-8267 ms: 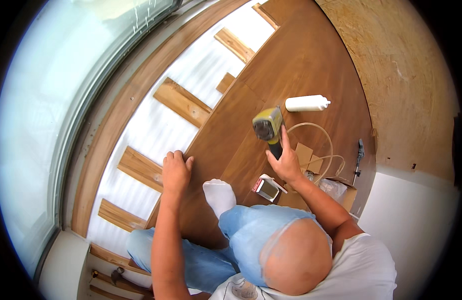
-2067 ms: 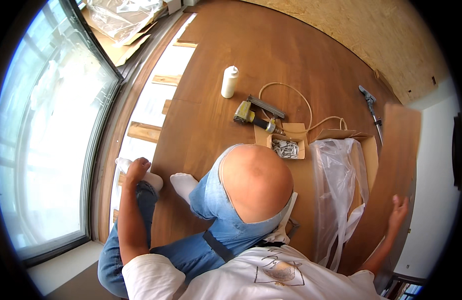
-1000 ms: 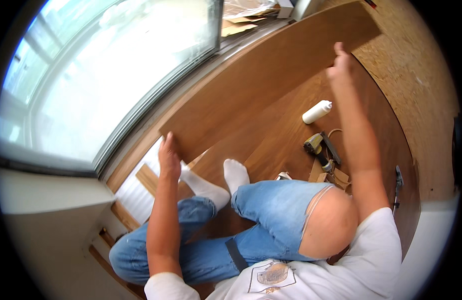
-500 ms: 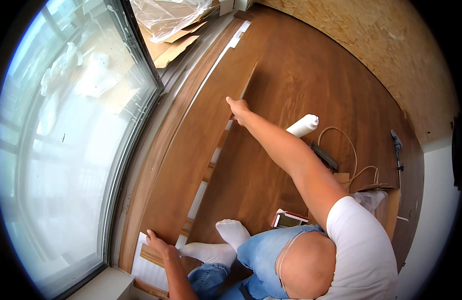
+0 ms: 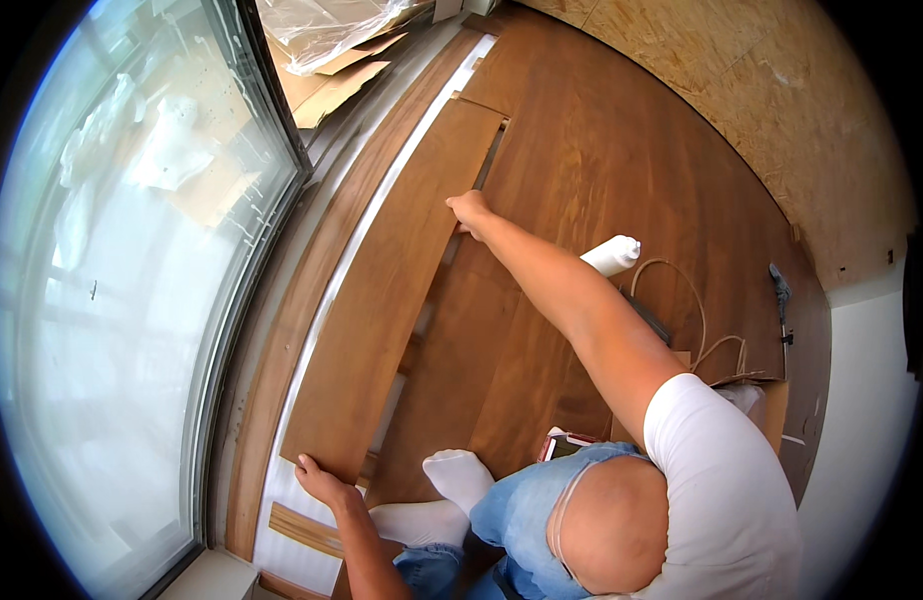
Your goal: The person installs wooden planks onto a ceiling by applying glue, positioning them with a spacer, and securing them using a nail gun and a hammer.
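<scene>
Since a second ago, the long brown wooden plank (image 5: 387, 290) has come down from its lifted slant across the top of the frame; since the last half second, the white strip along its left edge has widened. From my remote seat, I see it running from upper centre to lower left, beside the glossy brown laid wood floor (image 5: 572, 180), with a dark gap between them.

The left hand (image 5: 327, 484), lower left, grasps the plank's near end, thumb on top. The right hand (image 5: 470, 212), upper centre, grips its right edge. Below the near end lie white sheet underlay (image 5: 302, 567) and a pale wooden batten (image 5: 307, 528). A white plastic squeeze bottle (image 5: 610, 257) lies right of centre.

I judge the step to be lining the plank up with the floor. The next move seems to call for closing that gap evenly, fingers kept clear of the seam.
</scene>
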Demonstrator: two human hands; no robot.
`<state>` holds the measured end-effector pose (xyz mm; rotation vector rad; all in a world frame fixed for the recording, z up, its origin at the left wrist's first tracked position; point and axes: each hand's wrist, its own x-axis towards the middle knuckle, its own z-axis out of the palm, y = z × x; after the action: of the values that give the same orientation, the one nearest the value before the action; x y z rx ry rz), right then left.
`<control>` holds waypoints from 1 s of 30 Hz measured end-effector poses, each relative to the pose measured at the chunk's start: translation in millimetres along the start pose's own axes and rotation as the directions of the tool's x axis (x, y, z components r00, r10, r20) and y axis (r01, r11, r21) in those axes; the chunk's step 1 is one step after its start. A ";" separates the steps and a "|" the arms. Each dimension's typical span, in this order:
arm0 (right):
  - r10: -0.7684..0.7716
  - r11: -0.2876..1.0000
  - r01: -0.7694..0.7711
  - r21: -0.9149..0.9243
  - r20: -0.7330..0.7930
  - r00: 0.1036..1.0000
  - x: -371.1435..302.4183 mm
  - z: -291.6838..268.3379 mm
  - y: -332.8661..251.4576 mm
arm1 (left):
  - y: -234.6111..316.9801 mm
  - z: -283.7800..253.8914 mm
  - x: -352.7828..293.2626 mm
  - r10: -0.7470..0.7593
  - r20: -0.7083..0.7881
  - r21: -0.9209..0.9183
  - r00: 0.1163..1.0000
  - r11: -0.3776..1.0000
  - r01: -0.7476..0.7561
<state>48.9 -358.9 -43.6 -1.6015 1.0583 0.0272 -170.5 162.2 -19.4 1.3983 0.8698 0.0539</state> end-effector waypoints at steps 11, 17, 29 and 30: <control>-0.114 0.993 0.112 0.028 0.090 0.989 -56.2 -29.7 -3.6 | -18.2 -1.8 6.7 0.094 0.076 0.087 0.993 0.991 -0.101; -0.264 0.964 0.267 0.005 0.163 0.951 -111.6 -29.5 33.6 | -39.3 -5.3 0.4 -0.014 0.064 0.027 0.998 1.000 0.013; -0.461 0.771 0.516 -0.374 0.230 0.857 -121.4 -0.7 77.7 | -29.0 -2.7 2.1 -0.057 0.114 0.129 0.992 0.991 0.042; -0.490 0.728 0.543 -0.418 0.236 0.839 -122.0 1.2 77.2 | -30.2 -3.2 3.5 -0.056 0.109 0.119 0.993 0.992 0.043</control>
<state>-71.4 -279.2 -38.5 -2.2762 0.4936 -0.0062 -183.4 159.9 -47.0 1.4731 0.8245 -0.1138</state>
